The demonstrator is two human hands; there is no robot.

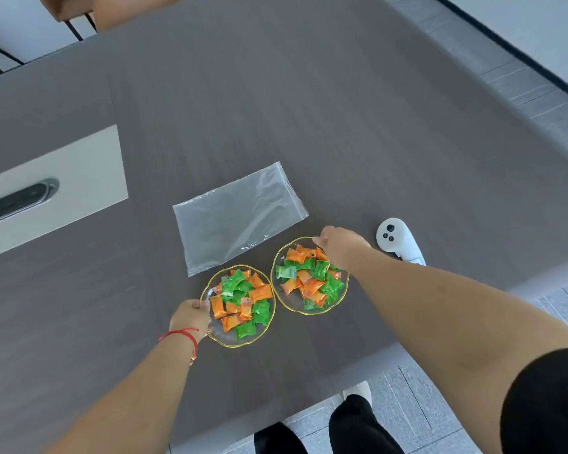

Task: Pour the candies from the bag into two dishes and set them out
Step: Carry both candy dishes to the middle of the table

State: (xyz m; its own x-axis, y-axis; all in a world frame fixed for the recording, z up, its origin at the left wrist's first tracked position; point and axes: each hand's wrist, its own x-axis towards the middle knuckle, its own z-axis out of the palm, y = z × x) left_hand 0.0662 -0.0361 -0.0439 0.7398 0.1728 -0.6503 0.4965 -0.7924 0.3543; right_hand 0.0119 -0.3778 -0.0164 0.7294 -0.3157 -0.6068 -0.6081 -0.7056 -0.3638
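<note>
Two clear glass dishes with gold rims sit side by side near the table's front edge, both heaped with orange and green wrapped candies. My left hand (190, 317) pinches the left rim of the left dish (230, 341). My right hand (340, 244) grips the far right rim of the right dish (292, 304). A flat, empty clear zip bag (238, 217) lies just behind the dishes.
A white handheld controller (399, 240) lies right of the right dish, close to my right wrist. A light panel with a dark oval slot (51, 191) is set in the brown table (309, 109) at the left. The table's front edge runs just below the dishes.
</note>
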